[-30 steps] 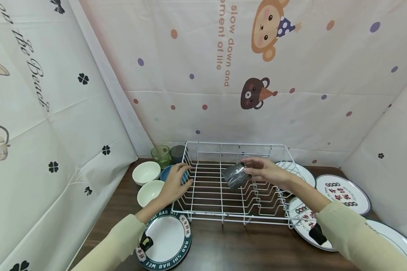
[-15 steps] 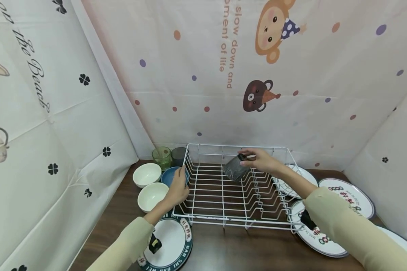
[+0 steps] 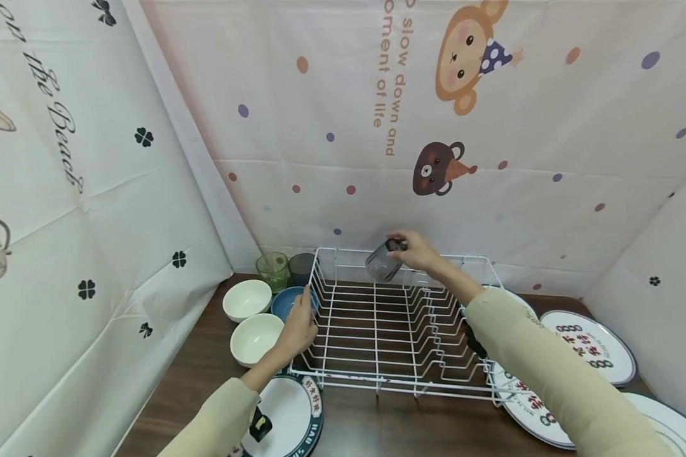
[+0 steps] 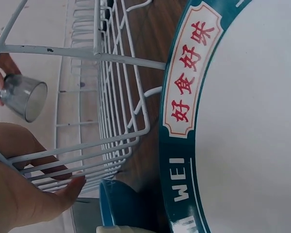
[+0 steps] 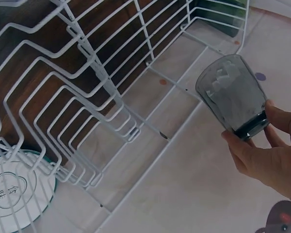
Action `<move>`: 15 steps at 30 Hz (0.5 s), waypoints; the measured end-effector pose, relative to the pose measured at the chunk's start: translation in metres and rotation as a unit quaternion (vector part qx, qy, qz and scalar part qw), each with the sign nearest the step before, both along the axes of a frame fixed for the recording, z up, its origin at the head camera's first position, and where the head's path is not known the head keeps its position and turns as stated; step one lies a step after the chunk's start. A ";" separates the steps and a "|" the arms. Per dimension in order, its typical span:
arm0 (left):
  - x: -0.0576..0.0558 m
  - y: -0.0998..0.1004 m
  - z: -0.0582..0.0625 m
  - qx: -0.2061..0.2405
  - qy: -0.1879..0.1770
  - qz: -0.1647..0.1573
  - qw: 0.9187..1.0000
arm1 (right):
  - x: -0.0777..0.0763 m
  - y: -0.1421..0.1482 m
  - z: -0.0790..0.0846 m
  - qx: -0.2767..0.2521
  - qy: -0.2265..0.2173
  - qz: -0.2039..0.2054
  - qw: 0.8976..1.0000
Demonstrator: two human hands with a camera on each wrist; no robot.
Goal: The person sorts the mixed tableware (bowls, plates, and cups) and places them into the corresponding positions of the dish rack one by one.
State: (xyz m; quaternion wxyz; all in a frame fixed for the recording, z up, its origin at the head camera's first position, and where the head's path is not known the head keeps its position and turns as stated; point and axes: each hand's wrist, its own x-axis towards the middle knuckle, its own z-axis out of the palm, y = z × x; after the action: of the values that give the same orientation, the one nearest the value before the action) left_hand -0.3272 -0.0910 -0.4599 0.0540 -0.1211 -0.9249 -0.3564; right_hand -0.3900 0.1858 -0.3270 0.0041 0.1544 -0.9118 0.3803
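Grey glass (image 3: pixel 380 263): smoky, see-through, tilted in right hand (image 3: pixel 418 251).

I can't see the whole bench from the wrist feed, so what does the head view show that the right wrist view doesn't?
Only the head view shows the left hand gripping the rack's left wall, the two white bowls, the blue bowl, the green glass and another grey glass beside the rack, and the plates on the right.

Only the right wrist view shows the held glass up close, tilted with its mouth away from the hand, fingertips pinching its base.

Both show the right hand, that glass and the white wire rack.
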 end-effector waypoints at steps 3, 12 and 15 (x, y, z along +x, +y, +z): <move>-0.002 0.002 0.002 0.002 0.007 -0.004 1.000 | -0.008 -0.002 -0.002 0.014 0.024 -0.011 1.000; -0.002 0.001 -0.001 0.019 0.009 -0.002 1.000 | -0.029 0.001 -0.022 0.052 0.053 -0.031 0.997; 0.000 -0.002 -0.001 0.022 0.007 0.002 1.000 | -0.033 0.002 -0.031 0.071 0.058 -0.020 0.996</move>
State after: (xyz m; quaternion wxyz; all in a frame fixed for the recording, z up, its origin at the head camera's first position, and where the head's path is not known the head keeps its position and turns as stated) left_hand -0.3274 -0.0928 -0.4614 0.0638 -0.1202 -0.9167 -0.3756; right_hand -0.4235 0.1876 -0.3579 0.0540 0.1582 -0.9375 0.3052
